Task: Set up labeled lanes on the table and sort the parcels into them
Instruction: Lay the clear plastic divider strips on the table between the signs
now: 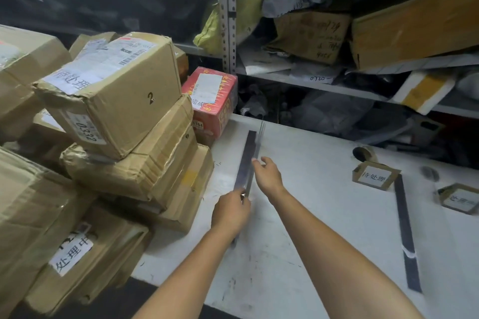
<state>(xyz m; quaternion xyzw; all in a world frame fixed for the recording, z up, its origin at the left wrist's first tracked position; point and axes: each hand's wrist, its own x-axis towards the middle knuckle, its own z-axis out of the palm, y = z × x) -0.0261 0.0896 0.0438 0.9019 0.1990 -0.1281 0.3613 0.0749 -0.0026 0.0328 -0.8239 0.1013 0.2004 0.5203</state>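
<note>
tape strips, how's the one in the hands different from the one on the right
The left strip is held by the left hand and right hand; the right strip lies untouched. The right strip shows a white break near its close end; the left strip shows none. Both are dark and narrow.

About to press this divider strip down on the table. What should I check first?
1. Left hand grip on the dark strip's near end: ok.
2. Right hand pinching it farther up: ok.
3. Strip's far end touching the table: cannot tell, it is blurred.
4. Laid strip on the right in place: ok.
5. Label cards sit beside that laid strip only, none by this one: not ok.
6. Parcel stack close on the held strip's left, little lane room there: not ok.
</note>
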